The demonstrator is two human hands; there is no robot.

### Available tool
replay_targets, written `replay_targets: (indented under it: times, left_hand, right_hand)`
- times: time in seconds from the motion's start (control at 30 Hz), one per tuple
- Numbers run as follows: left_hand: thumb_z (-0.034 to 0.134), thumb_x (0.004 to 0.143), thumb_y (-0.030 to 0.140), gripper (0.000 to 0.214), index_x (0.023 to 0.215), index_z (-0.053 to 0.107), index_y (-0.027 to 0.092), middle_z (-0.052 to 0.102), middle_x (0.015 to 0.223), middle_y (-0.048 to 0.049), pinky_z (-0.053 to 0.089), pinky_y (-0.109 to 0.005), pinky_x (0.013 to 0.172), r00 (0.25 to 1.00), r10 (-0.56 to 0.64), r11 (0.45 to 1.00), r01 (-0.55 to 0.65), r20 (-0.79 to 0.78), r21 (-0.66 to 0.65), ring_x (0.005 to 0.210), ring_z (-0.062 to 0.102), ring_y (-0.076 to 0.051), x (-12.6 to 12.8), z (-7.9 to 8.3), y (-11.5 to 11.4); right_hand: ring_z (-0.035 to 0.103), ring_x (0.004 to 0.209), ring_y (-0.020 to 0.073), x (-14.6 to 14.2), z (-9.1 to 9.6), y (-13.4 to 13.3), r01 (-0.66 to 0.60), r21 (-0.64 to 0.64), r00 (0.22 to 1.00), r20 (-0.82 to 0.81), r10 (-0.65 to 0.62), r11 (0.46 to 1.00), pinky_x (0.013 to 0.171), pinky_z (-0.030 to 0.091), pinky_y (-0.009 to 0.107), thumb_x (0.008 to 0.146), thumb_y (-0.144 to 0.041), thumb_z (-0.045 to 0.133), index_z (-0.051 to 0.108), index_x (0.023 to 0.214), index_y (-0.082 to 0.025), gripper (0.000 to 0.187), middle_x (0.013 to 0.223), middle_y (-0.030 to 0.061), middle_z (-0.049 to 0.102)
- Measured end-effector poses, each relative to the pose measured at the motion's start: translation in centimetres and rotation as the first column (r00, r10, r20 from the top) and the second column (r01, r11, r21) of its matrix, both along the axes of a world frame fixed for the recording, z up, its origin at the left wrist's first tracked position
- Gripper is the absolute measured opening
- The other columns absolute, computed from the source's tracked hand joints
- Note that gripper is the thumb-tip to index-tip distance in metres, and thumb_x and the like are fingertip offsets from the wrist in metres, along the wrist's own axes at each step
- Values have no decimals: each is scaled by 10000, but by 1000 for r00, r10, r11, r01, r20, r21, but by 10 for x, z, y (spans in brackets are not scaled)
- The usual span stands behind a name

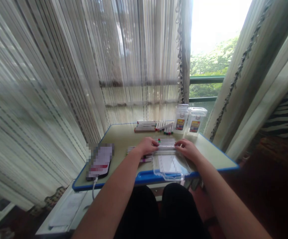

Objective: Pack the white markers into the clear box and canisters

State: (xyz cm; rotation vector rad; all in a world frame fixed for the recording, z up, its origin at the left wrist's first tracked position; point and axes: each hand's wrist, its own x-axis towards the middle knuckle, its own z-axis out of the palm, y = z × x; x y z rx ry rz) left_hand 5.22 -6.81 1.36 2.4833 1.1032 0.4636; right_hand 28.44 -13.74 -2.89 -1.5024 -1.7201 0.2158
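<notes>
My left hand (147, 145) and my right hand (187, 147) rest on a row of white markers (165, 143) lying in a clear plastic case (170, 164) at the front of a small desk (124, 136). Each hand's fingers curl over one end of the marker row. The case's open lid reaches over the desk's blue front edge. More markers (144, 160) lie under my left wrist. Whether the fingers pinch one marker is not visible.
A stack of markers (145, 126) and some loose ones (167, 128) lie at the desk's far side. Two clear boxes (189, 120) stand at the far right. A phone (99, 162) with a cable lies at the left. Curtains surround the desk.
</notes>
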Motion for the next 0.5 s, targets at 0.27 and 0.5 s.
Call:
replay_targets:
  times: [0.27, 0.5]
  left_hand:
    - [641, 679, 282, 258, 902, 699, 166, 686, 889, -30, 465, -227, 707, 1000, 2, 1000, -2, 3, -2, 761, 601, -148, -1, 2, -2]
    - [616, 694, 310, 251, 879, 708, 167, 681, 858, -30, 456, -234, 687, 1000, -14, 1000, 14, -7, 26, 733, 595, -147, 0, 4, -3]
  right_hand:
    - [545, 668, 141, -1, 2, 0, 18, -12, 1000, 11, -18, 1000, 680, 454, 274, 716, -276, 564, 690, 777, -174, 174, 793, 43, 614]
    - [541, 657, 137, -1, 1, 1, 20, -17, 1000, 12, -20, 1000, 678, 453, 270, 723, -290, 563, 683, 777, -170, 178, 792, 42, 612]
